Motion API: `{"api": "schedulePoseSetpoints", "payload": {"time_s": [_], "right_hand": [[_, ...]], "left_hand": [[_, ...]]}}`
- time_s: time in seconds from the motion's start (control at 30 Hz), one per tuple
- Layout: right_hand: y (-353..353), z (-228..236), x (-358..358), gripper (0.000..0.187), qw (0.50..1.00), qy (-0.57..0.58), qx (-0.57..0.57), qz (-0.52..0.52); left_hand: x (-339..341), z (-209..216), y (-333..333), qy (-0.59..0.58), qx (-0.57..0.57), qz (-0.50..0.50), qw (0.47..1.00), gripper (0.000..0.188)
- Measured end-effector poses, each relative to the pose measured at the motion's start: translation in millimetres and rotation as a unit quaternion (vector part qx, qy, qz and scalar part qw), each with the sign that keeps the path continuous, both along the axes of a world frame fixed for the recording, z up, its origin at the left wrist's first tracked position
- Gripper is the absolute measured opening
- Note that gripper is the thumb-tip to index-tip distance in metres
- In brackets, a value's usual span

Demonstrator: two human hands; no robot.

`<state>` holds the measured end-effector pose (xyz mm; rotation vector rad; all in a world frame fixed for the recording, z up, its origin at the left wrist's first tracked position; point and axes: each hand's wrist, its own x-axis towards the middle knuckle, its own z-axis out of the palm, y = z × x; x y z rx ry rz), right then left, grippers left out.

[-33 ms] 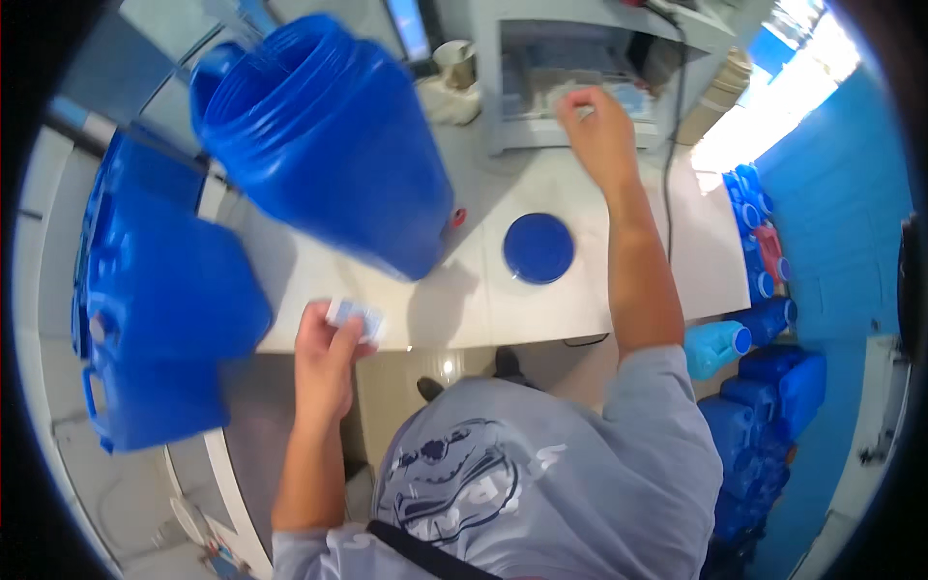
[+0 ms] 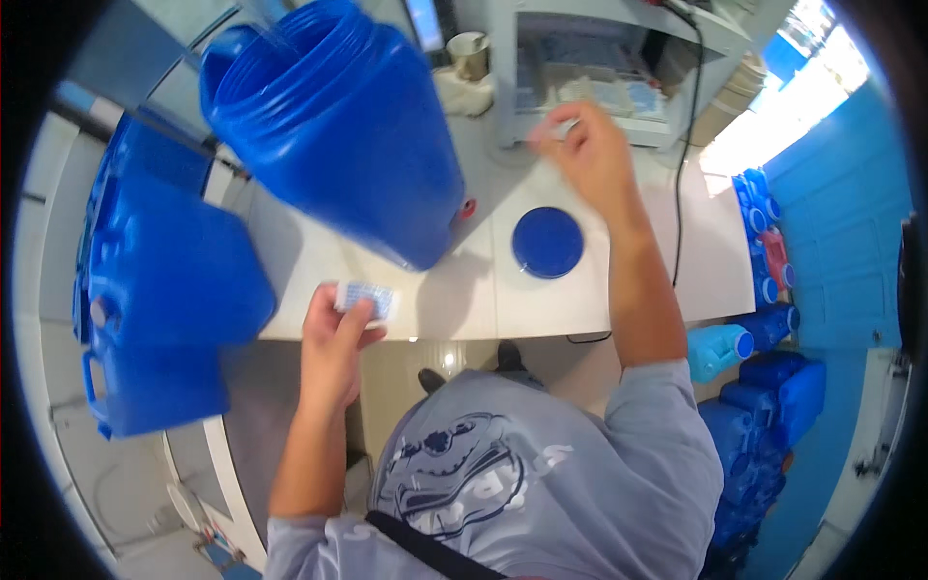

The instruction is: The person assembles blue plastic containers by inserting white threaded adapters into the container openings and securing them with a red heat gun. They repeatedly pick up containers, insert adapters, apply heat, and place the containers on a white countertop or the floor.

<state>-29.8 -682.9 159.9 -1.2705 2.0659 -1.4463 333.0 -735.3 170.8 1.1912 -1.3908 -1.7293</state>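
Note:
My left hand (image 2: 335, 338) pinches a small white packet (image 2: 368, 300) with blue print between thumb and fingers, just above the table's near edge. My right hand (image 2: 594, 159) reaches over the far part of the table, in front of a grey-white open-fronted cabinet (image 2: 507, 92). Its fingers are curled together and partly smeared by motion; what they hold, if anything, I cannot make out. Between my hands a large blue jerrycan (image 2: 372, 145) stands with its wide threaded mouth uncovered. A round dark-blue lid (image 2: 547, 243) lies flat on the table, nearer to my right hand.
More blue jerrycans (image 2: 179, 271) stand at the left. A black cable (image 2: 681, 208) hangs down over the white table (image 2: 464, 309) at the right. Several small bottles and containers, one a turquoise jug (image 2: 713, 352), line the right wall. A cup (image 2: 470, 56) sits behind the jerrycan.
My right hand has drawn back from the cabinet's opening, leftward and toward me. My left hand still holds the packet, its printed side now showing more fully. The view has shifted slightly.

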Motion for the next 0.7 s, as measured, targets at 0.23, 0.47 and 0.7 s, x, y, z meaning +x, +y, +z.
{"api": "schedulePoseSetpoints", "payload": {"time_s": [0.23,0.47,0.7], "right_hand": [[41.7,6.3,148.5,0.018,0.908,0.321,-0.179,0.201],[53.1,-15.4,177.0,0.018,0.908,-0.366,-0.146,0.139],[55.0,-19.9,166.6,0.016,0.931,-0.3,-0.106,0.179]], "left_hand": [[-32.0,6.3,-1.0,0.082,0.119,-0.09,0.985,0.031],[-49.9,5.0,15.5,0.156,-0.054,-0.155,0.974,0.042],[-41.4,8.0,3.0,0.036,-0.13,-0.185,0.973,0.031]]}}
